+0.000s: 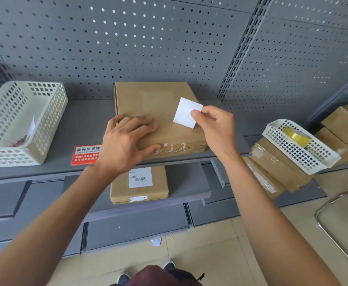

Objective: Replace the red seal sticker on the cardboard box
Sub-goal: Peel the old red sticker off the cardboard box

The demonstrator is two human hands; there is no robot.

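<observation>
A flat cardboard box lies on the grey shelf, its front edge marked by torn white sticker remnants. My left hand presses flat on the box's near left corner, thumb over the front edge. My right hand pinches a white square paper by its lower right corner, held above the box's right side. A red seal sticker with white print lies on the shelf left of the box, partly hidden by my left hand.
A white perforated basket holding red scraps stands at the left. Another basket with a yellow tape roll rests on stacked boxes at the right. A labelled box sits on the lower shelf. A metal chair frame is at the right.
</observation>
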